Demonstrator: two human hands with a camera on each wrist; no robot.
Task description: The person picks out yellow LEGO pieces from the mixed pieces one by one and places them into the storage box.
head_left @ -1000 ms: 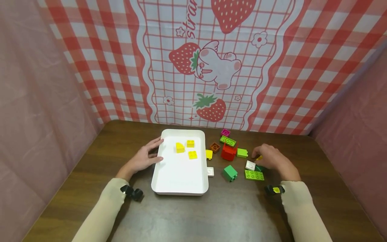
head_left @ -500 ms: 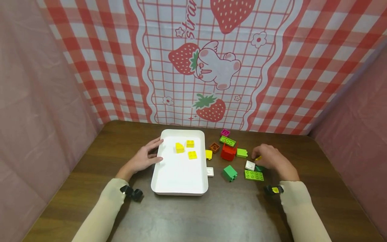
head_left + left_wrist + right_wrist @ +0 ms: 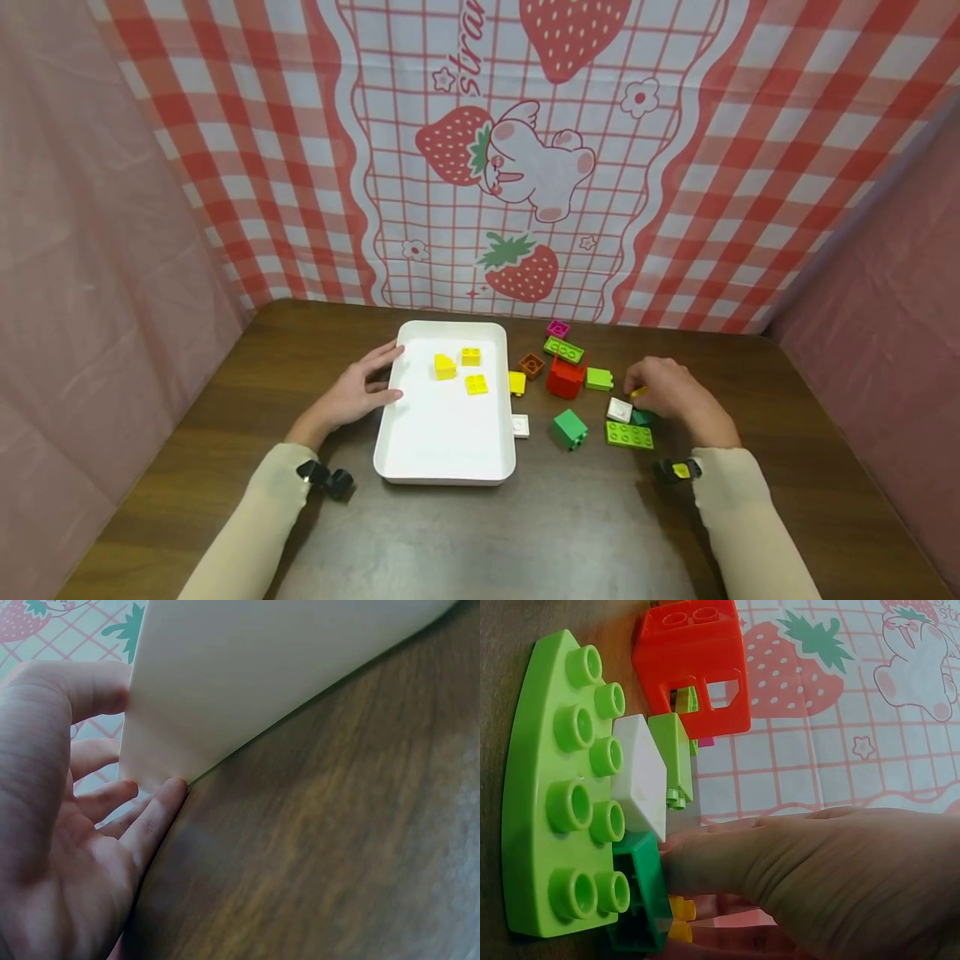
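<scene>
My left hand [image 3: 352,396] touches the left wall of a white tray [image 3: 446,442] with its fingertips, fingers spread. In the left wrist view the fingers meet the tray's side [image 3: 225,682]. Inside the tray lie a yellow curved brick [image 3: 445,367] and two other yellow bricks. At the right, my right hand [image 3: 667,392] pinches a small yellow brick [image 3: 638,392], mostly hidden by the fingers. Its yellow studs [image 3: 681,919] show beside a dark green brick [image 3: 641,892] in the right wrist view. A white brick [image 3: 619,410] and a long lime brick [image 3: 630,435] lie close by.
Between tray and right hand lie a red brick [image 3: 566,377], a green brick [image 3: 570,429], a brown brick [image 3: 532,366], lime bricks and a magenta brick [image 3: 557,330]. A yellow brick [image 3: 517,383] and a white one [image 3: 521,426] sit against the tray's right side. A checked cloth [image 3: 300,167] hangs behind.
</scene>
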